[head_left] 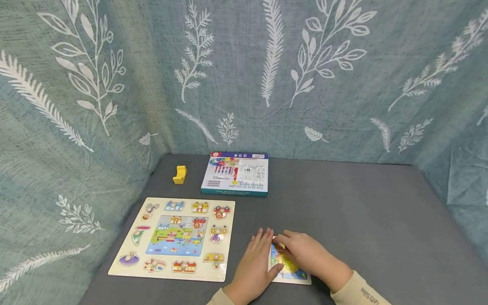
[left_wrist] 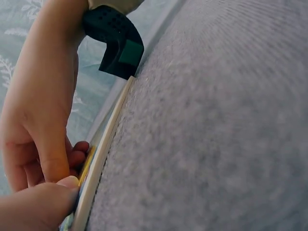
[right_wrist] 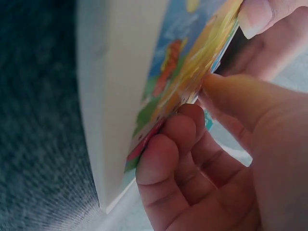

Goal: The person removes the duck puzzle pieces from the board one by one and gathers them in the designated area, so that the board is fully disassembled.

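While the board (head_left: 206, 276) lies at the far left, knobbed pieces (head_left: 184, 266) round its border, a yellow block (head_left: 180, 175) sits just past its far edge, and the box (head_left: 234, 173) comes next, near the curtain (head_left: 335, 118). Closer in, the left hand (head_left: 257, 269) lies along the left side of the puzzle (head_left: 291, 274), fingers straight and thumb on its face; it grasps nothing and seems to steady. The puzzle rests on the table (head_left: 362, 216), partly covered by both hands. The right hand (head_left: 310, 253) reaches over it, fingers bent and tips on its face; I cannot tell whether a piece is pinched there. The step in hand looks like working a piece in or out of place, and the next move probably calls for light fingertip pressure while the left hand braces.

As for edges, the left hand fills most of the gap between board and puzzle, so sliding that way would soon meet the board. The puzzle's near right corner shows free of fingers. Right of the right hand, the table runs broad toward the curtain, the easiest side for drawing back or turning the puzzle.
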A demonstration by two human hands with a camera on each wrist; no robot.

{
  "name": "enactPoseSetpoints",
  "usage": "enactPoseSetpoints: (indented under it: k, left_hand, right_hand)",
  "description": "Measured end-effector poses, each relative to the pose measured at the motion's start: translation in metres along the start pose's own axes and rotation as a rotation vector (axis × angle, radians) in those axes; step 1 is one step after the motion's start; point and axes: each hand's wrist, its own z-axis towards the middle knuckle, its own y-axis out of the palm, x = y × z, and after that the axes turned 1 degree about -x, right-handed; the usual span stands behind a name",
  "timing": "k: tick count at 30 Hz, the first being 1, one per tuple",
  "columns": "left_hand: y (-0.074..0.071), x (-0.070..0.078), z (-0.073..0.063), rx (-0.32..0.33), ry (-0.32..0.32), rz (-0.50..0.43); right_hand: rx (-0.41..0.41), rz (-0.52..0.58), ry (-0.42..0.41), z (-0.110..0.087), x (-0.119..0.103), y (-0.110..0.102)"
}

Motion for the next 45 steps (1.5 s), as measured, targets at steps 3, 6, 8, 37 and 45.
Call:
enactPoseSetpoints:
  k: [3, 6, 8, 37, 45]
  left_hand:
    - [0.000, 0.002, -0.002, -0.017, 0.006, 0.045]
    - [0.002, 0.005, -0.003, -0.020, 0.007, 0.076]
    - [0.002, 0.007, -0.002, -0.022, 0.006, 0.082]
    - [0.004, 0.000, -0.003, 0.033, -0.005, 0.096]
    - [0.004, 0.001, -0.005, 0.027, -0.014, 0.082]
  right_hand:
    - [0.000, -0.006, 0.029, -0.002, -0.001, -0.001]
    - [0.007, 0.000, 0.060, -0.005, 0.000, -0.001]
    - [0.020, 0.004, 0.077, -0.007, 0.002, 0.000]
    - [-0.078, 0.490, 0.095, 0.015, 0.017, -0.014]
    - [-0.056, 0.774, 0.250, 0.012, 0.036, -0.018]
